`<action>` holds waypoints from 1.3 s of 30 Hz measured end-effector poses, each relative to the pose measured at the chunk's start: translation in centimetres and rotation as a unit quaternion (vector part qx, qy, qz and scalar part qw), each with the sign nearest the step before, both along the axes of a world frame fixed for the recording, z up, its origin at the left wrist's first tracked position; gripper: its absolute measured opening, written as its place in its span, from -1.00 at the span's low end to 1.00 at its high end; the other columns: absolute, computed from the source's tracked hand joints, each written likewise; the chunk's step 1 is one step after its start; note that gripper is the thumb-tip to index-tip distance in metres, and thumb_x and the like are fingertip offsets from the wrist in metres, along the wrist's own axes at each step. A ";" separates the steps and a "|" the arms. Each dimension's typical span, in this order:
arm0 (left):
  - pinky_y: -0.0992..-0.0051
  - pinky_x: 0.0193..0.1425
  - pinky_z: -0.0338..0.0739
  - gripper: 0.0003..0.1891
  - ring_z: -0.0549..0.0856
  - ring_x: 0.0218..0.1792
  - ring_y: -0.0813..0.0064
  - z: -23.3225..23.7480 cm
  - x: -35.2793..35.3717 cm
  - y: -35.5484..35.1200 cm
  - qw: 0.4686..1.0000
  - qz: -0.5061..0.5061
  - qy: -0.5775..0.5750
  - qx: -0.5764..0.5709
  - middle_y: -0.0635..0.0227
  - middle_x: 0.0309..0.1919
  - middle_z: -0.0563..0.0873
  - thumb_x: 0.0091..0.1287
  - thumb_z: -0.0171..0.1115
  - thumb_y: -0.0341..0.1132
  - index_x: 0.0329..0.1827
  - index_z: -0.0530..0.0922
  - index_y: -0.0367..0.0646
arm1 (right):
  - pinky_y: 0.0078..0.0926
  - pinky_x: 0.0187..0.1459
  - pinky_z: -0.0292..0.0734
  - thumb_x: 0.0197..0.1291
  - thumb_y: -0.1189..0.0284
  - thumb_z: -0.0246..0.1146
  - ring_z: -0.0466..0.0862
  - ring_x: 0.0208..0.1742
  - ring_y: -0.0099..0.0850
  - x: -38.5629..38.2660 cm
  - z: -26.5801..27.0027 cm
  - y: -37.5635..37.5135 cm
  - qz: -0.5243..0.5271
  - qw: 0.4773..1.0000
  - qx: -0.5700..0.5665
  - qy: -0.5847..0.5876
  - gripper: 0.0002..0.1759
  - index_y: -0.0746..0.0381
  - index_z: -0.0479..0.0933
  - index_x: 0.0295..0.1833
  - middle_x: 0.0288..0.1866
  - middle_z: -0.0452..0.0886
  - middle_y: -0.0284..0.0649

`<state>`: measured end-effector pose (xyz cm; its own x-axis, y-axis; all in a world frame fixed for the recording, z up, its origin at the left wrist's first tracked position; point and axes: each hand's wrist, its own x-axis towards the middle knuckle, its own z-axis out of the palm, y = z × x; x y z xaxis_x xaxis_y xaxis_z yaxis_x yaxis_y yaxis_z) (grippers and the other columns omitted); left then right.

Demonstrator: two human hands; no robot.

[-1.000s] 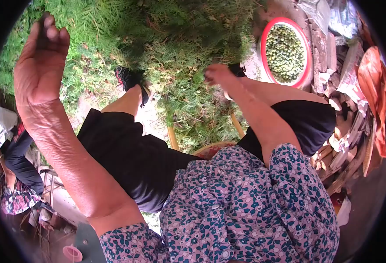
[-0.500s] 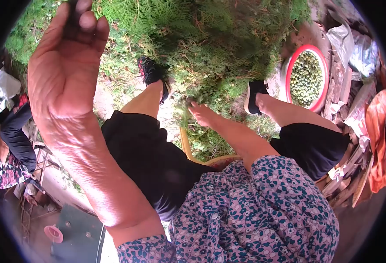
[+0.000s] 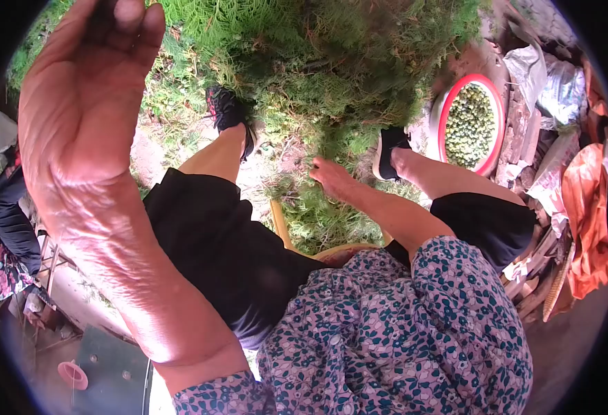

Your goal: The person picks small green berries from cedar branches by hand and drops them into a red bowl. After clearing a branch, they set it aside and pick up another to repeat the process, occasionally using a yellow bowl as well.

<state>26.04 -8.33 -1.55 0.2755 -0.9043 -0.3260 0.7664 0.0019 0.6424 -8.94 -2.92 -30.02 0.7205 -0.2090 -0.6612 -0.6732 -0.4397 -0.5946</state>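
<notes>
Raised close to the camera, my left hand (image 3: 86, 114) shows its palm. Its fingers curl inward, and their tips are partly cut off by the top edge, so anything they hold is hidden. Low between my knees, my right hand (image 3: 331, 178) is closed, fingers bent, beside loose green sprigs (image 3: 317, 214). What its fingertips hold, if anything, is too small to make out. Just beyond lies a large heap of feathery evergreen branches (image 3: 304, 62).
A red-rimmed basin (image 3: 444, 128) of small green cones or fruits (image 3: 471, 124) stands at the right. Wood scraps and an orange cloth (image 3: 587, 214) lie beyond it. Another person's dark-trousered leg (image 3: 12, 221) shows at the far left. A green board (image 3: 110, 370) lies lower left.
The view has shifted, so most things appear further left. My right hand's fingers, earlier stretched toward a green sprig, are now bent inward. My left hand stays raised with curled fingers.
</notes>
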 end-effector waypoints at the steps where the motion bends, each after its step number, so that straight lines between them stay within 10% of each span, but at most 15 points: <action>1: 0.37 0.02 0.38 -0.78 0.50 -0.33 0.42 0.0 -0.2 -0.1 1.000 0.008 -0.001 0.002 0.14 -0.27 0.56 0.35 -0.05 -0.45 -0.06 0.39 -0.45 | -0.29 -0.03 0.42 0.11 0.63 0.04 0.48 -0.03 -0.23 -0.1 0.9 -0.6 -0.001 1.000 -0.005 0.001 -0.81 0.30 0.48 -0.15 -0.04 0.41 -0.03; 4: 0.40 0.00 0.40 -0.79 0.53 -0.35 0.46 0.0 -1.4 -0.7 0.999 -0.010 0.006 -0.034 0.19 -0.25 0.59 0.31 0.02 -0.44 -0.07 0.43 -0.39 | -0.33 -0.06 0.44 0.16 0.56 0.04 0.50 -0.10 -0.27 -0.8 2.4 -2.3 0.008 0.998 -0.055 -0.042 -0.82 0.22 0.50 -0.14 -0.11 0.47 -0.10; 7: 0.41 -0.02 0.43 -0.79 0.55 -0.34 0.46 -0.3 -2.1 -1.5 0.999 -0.001 -0.013 -0.044 0.21 -0.27 0.60 0.30 0.05 -0.43 -0.07 0.44 -0.38 | -0.38 -0.02 0.43 0.17 0.44 0.11 0.52 -0.07 -0.28 -0.8 2.6 -5.0 -0.304 0.923 0.122 -0.202 -0.85 0.16 0.50 -0.14 -0.14 0.52 -0.14; 13: 0.49 -0.12 0.46 -0.79 0.56 -0.41 0.55 0.8 -6.3 -3.6 0.989 0.107 -0.082 0.067 0.31 -0.35 0.64 0.28 0.10 -0.35 -0.12 0.49 -0.30 | -0.47 -0.07 0.46 0.12 0.41 0.24 0.55 -0.09 -0.39 3.7 17.4 -13.5 -0.316 0.922 -0.208 -0.084 -0.78 0.19 0.46 -0.11 -0.19 0.56 -0.19; 16: 0.52 -0.23 0.49 -0.80 0.55 -0.45 0.54 0.7 -7.4 -4.3 0.991 0.088 -0.084 0.063 0.31 -0.37 0.63 0.28 0.09 -0.35 -0.12 0.48 -0.30 | -0.61 -0.39 0.42 0.24 0.33 0.13 0.54 -0.34 -0.52 4.6 19.9 -16.9 -0.418 0.847 0.068 -0.323 -0.78 0.24 0.46 -0.10 -0.31 0.53 -0.30; 23: 0.63 -0.41 0.51 -0.83 0.58 -0.53 0.56 1.0 -9.4 -6.0 0.990 0.069 -0.115 0.045 0.28 -0.41 0.66 0.23 0.13 -0.42 -0.15 0.54 -0.27 | -0.67 -0.57 0.26 0.20 0.34 0.18 0.44 -0.45 -0.63 4.8 28.5 -22.7 -0.416 0.852 0.067 -0.311 -0.74 0.23 0.40 -0.06 -0.48 0.40 -0.42; 29: 0.70 -0.51 0.40 -0.84 0.58 -0.55 0.61 1.0 -11.3 -6.4 0.957 0.107 -0.256 0.083 0.29 -0.49 0.66 0.23 0.16 -0.39 -0.19 0.55 -0.27 | -0.65 -0.64 0.13 0.18 0.38 0.20 0.37 -0.55 -0.56 5.4 31.8 -23.1 -0.634 0.591 0.178 -0.467 -0.79 0.29 0.41 -0.18 -0.49 0.35 -0.34; 33: 0.66 -0.59 0.34 -0.83 0.56 -0.63 0.61 0.6 -11.7 -5.9 0.971 0.041 -0.190 0.138 0.32 -0.58 0.65 0.23 0.17 -0.34 -0.22 0.54 -0.27 | -0.57 -0.56 0.25 0.14 0.35 0.24 0.44 -0.45 -0.45 3.7 31.6 -24.7 -0.594 0.548 0.235 -0.541 -0.72 0.26 0.40 -0.11 -0.39 0.35 -0.35; 39: 0.31 -0.06 0.54 -0.40 0.51 0.01 0.20 -1.3 -12.8 -6.5 0.983 0.055 -0.082 0.155 -0.05 0.08 0.42 0.28 0.12 -0.14 0.26 0.16 -0.31 | -0.49 -0.42 0.33 0.16 0.39 0.21 0.40 -0.37 -0.41 3.0 32.5 -24.1 -0.577 0.485 0.312 -0.578 -0.80 0.17 0.42 -0.11 -0.40 0.37 -0.39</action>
<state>13.20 -14.80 -2.83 0.4380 -0.7306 -0.5238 0.6579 -0.1365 0.7406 -5.96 -27.06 2.45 0.3257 -0.9338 -0.1484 0.6855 0.3413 -0.6431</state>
